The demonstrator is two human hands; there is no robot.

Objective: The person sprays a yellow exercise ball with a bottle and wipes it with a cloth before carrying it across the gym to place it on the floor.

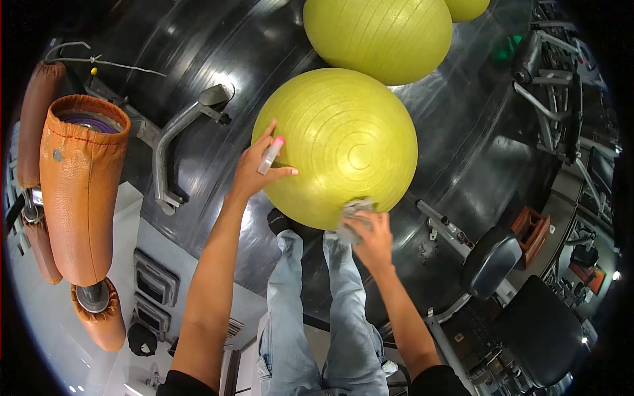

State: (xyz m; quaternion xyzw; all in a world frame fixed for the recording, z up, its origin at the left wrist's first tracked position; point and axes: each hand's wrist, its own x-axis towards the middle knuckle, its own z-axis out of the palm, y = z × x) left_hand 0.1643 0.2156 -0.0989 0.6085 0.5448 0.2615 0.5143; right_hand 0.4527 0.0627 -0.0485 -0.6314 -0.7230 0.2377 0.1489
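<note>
A large yellow-green exercise ball (337,125) rests on the dark floor in front of my legs. My left hand (254,165) is at the ball's left side, its thumb and index finger extended against it. In that hand is a small clear bottle (269,158) with a pink top, tilted. My right hand (373,241) is closed on a crumpled grey cloth (354,216), which lies against the ball's lower right surface. Slight motion blur softens the cloth and the fingers around it.
A second yellow-green ball (380,39) sits just beyond the first, with part of another behind it. On the left are orange-brown padded rollers (86,198) and a bent grey metal frame (162,158). Gym machines with a black padded seat (490,261) line the right.
</note>
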